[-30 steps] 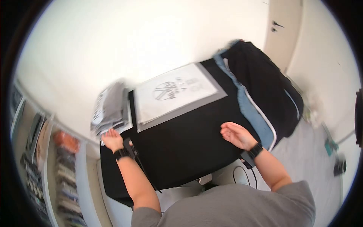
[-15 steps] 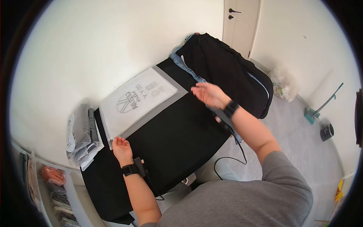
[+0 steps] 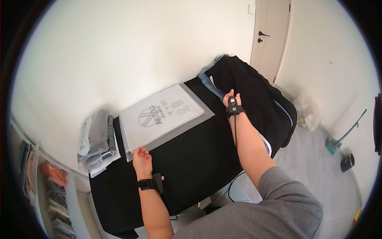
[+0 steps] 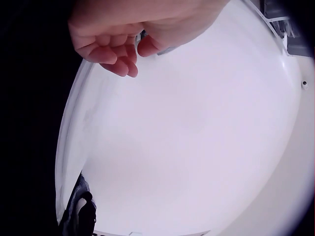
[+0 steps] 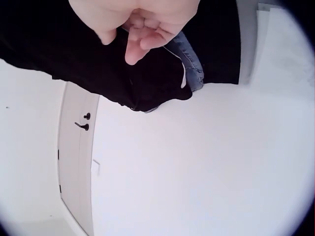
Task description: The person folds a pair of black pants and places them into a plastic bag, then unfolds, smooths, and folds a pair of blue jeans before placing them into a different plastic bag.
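Note:
In the head view my left hand point(image 3: 142, 162) is by the near left corner of a stack of white printed plastic bags point(image 3: 167, 105), palm up, its fingers loosely bent and holding nothing. A grey bag or sheet point(image 3: 201, 116) sticks out from under the white ones. My right hand point(image 3: 232, 98) reaches to the left side of a heap of black clothing point(image 3: 258, 89), with a blue denim piece point(image 3: 207, 81) along its edge. From the right wrist, its fingers point(image 5: 133, 51) are loosely bent over the black cloth, thumb apart, with nothing gripped.
Grey folded garments in clear packaging point(image 3: 97, 137) lie at the left end of the black-covered table point(image 3: 187, 153). Shelves point(image 3: 55, 195) of packed clothes stand lower left. A filled plastic bag point(image 3: 306, 113), a green dustpan point(image 3: 331, 145) and a black bin point(image 3: 347, 162) are on the floor at right.
My right hand has gone forward from over the table to the clothing heap. My left hand has shifted from beside the packaged garments to the white bags' corner. The head view has turned.

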Demonstrator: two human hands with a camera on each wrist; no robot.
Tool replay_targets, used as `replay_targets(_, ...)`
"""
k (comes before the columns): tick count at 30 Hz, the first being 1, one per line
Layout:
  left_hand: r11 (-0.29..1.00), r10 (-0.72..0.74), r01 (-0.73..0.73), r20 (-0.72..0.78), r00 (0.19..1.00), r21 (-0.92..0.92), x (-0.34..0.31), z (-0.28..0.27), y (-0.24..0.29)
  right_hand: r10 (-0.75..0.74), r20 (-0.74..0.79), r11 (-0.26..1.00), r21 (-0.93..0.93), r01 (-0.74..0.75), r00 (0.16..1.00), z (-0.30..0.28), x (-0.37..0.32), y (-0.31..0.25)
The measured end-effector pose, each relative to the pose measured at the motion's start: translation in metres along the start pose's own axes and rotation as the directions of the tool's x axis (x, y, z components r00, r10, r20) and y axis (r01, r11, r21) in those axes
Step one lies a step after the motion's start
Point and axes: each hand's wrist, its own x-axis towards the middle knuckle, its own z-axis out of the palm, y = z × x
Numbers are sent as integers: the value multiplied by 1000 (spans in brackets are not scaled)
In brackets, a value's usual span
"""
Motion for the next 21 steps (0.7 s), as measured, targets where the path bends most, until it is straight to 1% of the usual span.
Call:
replay_targets(2, 1000, -1, 1, 2, 1000, 6, -1, 1, 0, 15, -26, 999, -40, -16, 1000, 12, -16, -7)
replay_targets(3, 1000, 7, -7, 10, 1000, 21, -1, 4, 1, -44, 14, 977, -209, 46, 999, 22, -16, -13)
replay_targets(4, 1000, 2, -2, 17, 1000, 1, -1, 6, 1, -96, 67, 922, -370, 114, 993, 37, -27, -11)
replay_targets(5, 1000, 1, -1, 16, 1000, 10, -1, 8, 1, -98, 203, 867, -463, 183, 974, 53, -40, -12)
replay_targets(6, 1000, -2, 1, 12, 1000, 23, -2, 8, -1, -36, 302, 850, -492, 188, 953, 70, -57, -13)
replay_targets(7, 1000, -1, 0, 47, 999, 20, -1, 7, -1, -16, 345, 835, -511, 203, 938, 88, -81, -11)
replay_targets(8, 1000, -11, 10, 43, 999, 8, -3, 8, -2, 4, 382, 820, -531, 216, 924, 105, -108, -8)
replay_targets(10, 999, -8, 4, 102, 995, 41, -7, 12, -3, 110, 508, 786, -571, 238, 855, 126, -158, -7)
replay_targets(12, 999, -34, 29, 103, 994, 42, -9, 16, -5, 181, 546, 754, -611, 240, 818, 130, -218, 3)
replay_targets(14, 994, -51, 38, 130, 990, 104, -11, 17, -8, 279, 531, 716, -671, 195, 800, 122, -271, 7)
replay_targets(16, 989, -61, 43, 125, 990, 143, -12, 14, -11, 412, 472, 582, -794, 173, 780, 98, -322, 10)
replay_targets(18, 989, -70, 51, 130, 989, 139, -6, 9, -14, 405, 326, 395, -905, 158, 854, 69, -358, 15)
replay_targets(19, 990, -59, 40, 136, 989, 138, -7, 8, -14, 473, 257, 241, -958, 156, 843, 53, -359, 6)
replay_targets(20, 991, -56, 40, 125, 991, 131, -9, 9, -13, 442, 141, 113, -989, 101, 886, 36, -358, -1)
replay_targets(21, 991, -47, 30, 126, 991, 133, -9, 8, -13, 343, -45, 34, -998, -61, 938, 26, -367, 5)
